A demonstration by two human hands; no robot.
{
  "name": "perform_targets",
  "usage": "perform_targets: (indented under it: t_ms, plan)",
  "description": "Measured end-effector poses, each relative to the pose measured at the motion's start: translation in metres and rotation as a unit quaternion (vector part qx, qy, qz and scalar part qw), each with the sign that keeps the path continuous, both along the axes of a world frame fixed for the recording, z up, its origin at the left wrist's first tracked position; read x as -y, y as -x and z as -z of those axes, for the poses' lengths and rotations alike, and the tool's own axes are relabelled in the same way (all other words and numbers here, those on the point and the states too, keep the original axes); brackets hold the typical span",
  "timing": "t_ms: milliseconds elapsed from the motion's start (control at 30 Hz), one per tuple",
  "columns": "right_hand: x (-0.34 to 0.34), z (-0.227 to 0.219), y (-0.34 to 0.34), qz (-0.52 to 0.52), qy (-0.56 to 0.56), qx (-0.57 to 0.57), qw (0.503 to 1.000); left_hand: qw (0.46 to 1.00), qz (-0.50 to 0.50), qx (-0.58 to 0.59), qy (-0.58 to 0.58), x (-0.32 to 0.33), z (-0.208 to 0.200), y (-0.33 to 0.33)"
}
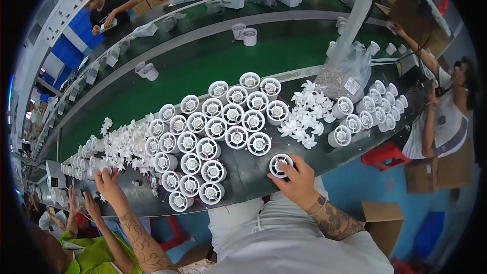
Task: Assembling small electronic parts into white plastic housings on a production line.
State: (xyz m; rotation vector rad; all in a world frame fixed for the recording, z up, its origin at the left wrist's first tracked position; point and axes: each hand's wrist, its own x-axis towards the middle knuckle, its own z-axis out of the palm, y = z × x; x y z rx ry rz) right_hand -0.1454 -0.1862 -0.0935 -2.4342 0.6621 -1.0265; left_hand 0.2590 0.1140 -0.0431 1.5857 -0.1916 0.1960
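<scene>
My right hand (298,180) grips a round white fan housing (280,165) with a spoked hub, by the table's near edge. Fingers and thumb are closed around its rim. Far to the left, my left hand (108,185) is closed in a pinch at the edge of a heap of white fan impellers (127,144). Something white shows at its fingertips, too small to make out. Between my hands stand many similar white housings (216,128) in rows, spoked ends up, some with thin red wires. A second pile of white impellers (307,111) lies right of them.
A clear plastic bag of small parts (341,82) sits by a white post (357,18). More housings (342,136) stand to the right. Behind runs a green conveyor belt (193,66) carrying a few white housings. Co-workers sit left, right and across; a red stool (384,156) is at right.
</scene>
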Motion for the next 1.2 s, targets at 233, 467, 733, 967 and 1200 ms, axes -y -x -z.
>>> perform_targets:
  t_ms: [233, 467, 733, 967, 1200]
  plan:
    - [-0.002, -0.006, -0.002, 0.001, -0.006, 0.001, 1.0, 0.984, 0.147, -0.043, 0.088, 0.04, -0.032, 0.062]
    - [-0.003, -0.006, 0.003, 0.001, 0.004, 0.001, 1.0, 0.953, 0.262, -0.109, 0.109, 0.073, -0.034, 0.122]
    - [-0.008, -0.021, 0.002, -0.03, -0.115, 0.023, 0.993, 0.821, 0.393, -0.33, 0.25, 0.095, -0.022, 0.209]
    - [-0.026, -0.062, 0.0, -0.175, -0.754, 0.304, 0.556, 0.877, 0.479, 0.03, -0.032, 0.137, -0.023, 0.266]
    - [-0.033, -0.081, -0.001, -0.19, -0.781, 0.26, 0.534, 0.852, 0.472, 0.174, -0.144, 0.149, -0.046, 0.268]
